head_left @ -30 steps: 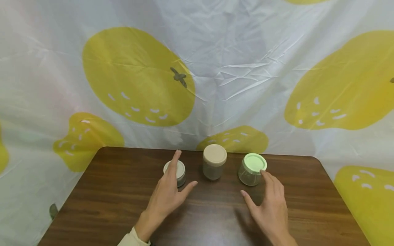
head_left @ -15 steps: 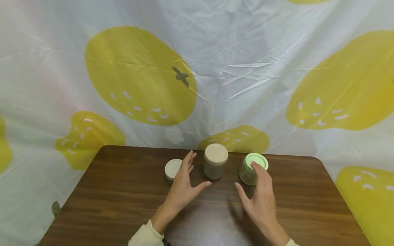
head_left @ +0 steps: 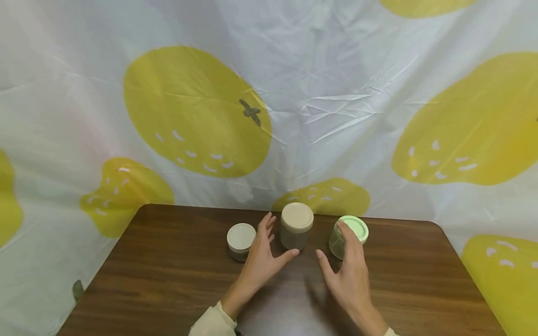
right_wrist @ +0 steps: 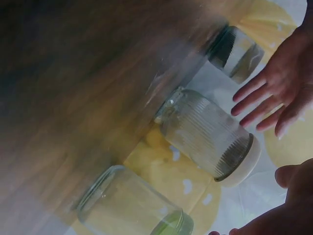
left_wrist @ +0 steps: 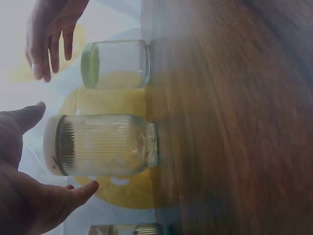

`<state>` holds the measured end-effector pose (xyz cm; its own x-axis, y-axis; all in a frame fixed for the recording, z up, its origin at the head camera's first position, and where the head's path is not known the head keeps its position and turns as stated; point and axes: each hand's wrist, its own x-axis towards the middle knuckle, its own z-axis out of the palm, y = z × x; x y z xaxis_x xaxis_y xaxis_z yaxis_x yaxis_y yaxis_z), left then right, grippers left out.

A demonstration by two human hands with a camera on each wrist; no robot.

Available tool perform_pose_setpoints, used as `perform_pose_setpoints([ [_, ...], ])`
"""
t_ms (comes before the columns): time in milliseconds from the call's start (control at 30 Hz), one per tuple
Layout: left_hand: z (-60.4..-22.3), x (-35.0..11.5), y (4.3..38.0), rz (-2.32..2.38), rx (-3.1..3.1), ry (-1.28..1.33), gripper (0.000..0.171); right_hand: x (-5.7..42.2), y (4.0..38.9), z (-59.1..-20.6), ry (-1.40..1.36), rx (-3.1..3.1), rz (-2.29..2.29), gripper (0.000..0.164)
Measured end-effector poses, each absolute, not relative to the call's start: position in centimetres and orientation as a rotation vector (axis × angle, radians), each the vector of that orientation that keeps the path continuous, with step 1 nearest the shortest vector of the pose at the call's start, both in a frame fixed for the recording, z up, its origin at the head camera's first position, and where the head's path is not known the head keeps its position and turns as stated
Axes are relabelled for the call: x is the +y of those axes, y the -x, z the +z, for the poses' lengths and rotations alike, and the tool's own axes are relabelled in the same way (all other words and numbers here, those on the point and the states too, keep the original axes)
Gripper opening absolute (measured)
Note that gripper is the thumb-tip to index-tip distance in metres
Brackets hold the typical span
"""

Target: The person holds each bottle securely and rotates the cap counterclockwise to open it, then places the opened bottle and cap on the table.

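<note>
Three lidded glass jars stand upright in a row. At the centre is the tallest, a ribbed jar (head_left: 296,226) with a beige lid. A short jar (head_left: 241,237) with an off-white lid is on the left, and a jar (head_left: 358,228) with a light green lid on the right. My left hand (head_left: 261,259), thumb spread from its fingers, is between the short jar and the tall one. My right hand (head_left: 350,275) is in front of the green-lidded jar, its fingers overlapping that jar in the head view. In the left wrist view both hands hold nothing, around the tall jar's lid height.
The jars stand on a dark brown wooden table (head_left: 168,270), near its back edge. Right behind it hangs a white curtain (head_left: 328,154) printed with large yellow fruit.
My left hand has moved right, from in front of the short jar towards the tall one. My right hand has moved left, inward. The jars stay where they were.
</note>
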<state>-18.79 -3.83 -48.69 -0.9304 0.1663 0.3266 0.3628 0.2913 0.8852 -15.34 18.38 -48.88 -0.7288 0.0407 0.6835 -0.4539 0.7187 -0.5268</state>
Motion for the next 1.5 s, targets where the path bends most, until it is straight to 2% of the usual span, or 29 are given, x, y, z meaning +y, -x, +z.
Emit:
perform_pose_setpoints([
  [300, -49.3, -2.4, 20.4, -1.744, -2.436, 0.406, 0.127, 17.7, 15.8, -48.4, -0.279, -2.262, 0.938, 0.082],
  [667, -50.5, -1.0, 21.5, -1.592, -2.564, 0.350, 0.126, 17.0, 16.3, -48.6, -0.257, -2.290, 0.965, 0.081],
  [967, -51.0, -1.2, 23.0, -1.530, -2.606, 0.360, 0.122, 15.5, 17.9, -49.0, -0.188, -2.330, 1.048, 0.093],
  [1200, -51.1, -1.3, 23.5, -1.538, -2.617, 0.331, 0.130, 14.1, 18.8, -48.8, -0.154, -2.370, 1.076, 0.097],
  [1400, -52.0, -1.2, 24.5, -1.469, -2.553, 0.462, 0.130, 13.6, 19.5, -48.7, -0.116, -2.398, 1.092, 0.100],
  [1500, -54.0, -1.0, 25.7, -1.391, -2.507, 0.534, 0.131, 13.4, 19.9, -48.7, -0.089, -2.396, 1.115, 0.102],
])
